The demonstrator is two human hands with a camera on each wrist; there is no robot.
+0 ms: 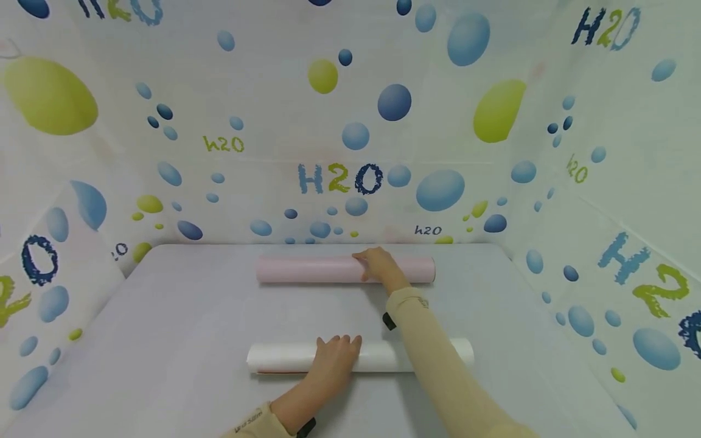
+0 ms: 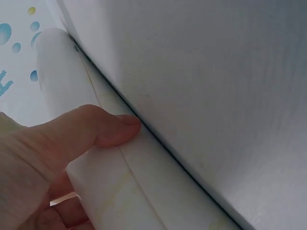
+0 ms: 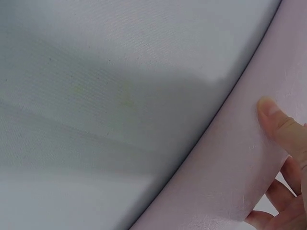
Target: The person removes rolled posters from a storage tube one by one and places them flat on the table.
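Note:
A white roll (image 1: 279, 358) lies crosswise on the near part of the table, and my left hand (image 1: 334, 359) grips it around the middle. In the left wrist view the thumb (image 2: 115, 128) presses one side of the roll near a thin seam, with the fingers on the opposite side. Farther back lies a pink roll (image 1: 306, 269), parallel to the white one. My right hand (image 1: 380, 266) holds it right of its middle. Thumb and fingers straddle the pink surface (image 3: 216, 158) in the right wrist view. My right forearm passes over the white roll, hiding part of it.
The pale table top (image 1: 181, 316) surrounds both rolls. Behind it and at both sides hang white sheets (image 1: 274, 109) printed with blue and green drops and H2O lettering. The pink roll lies close to the table's back edge.

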